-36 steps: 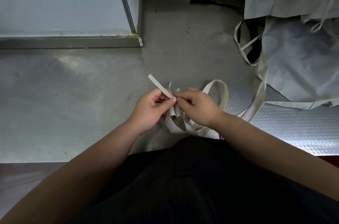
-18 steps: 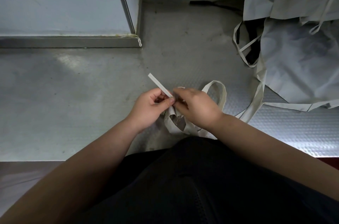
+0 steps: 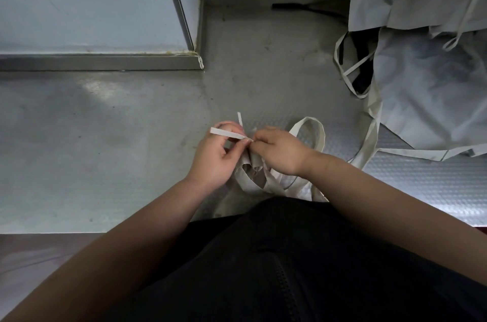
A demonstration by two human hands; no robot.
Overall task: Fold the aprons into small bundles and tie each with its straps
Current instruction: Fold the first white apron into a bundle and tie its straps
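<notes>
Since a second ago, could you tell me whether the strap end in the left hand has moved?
Yes: the strap end has tipped downward, its tip farther from the ledge corner, now nearly level.

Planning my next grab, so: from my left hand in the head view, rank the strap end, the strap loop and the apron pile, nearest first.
1. Strap end, pinched in the left hand.
2. Strap loop, further right.
3. Apron pile, far right.
</notes>
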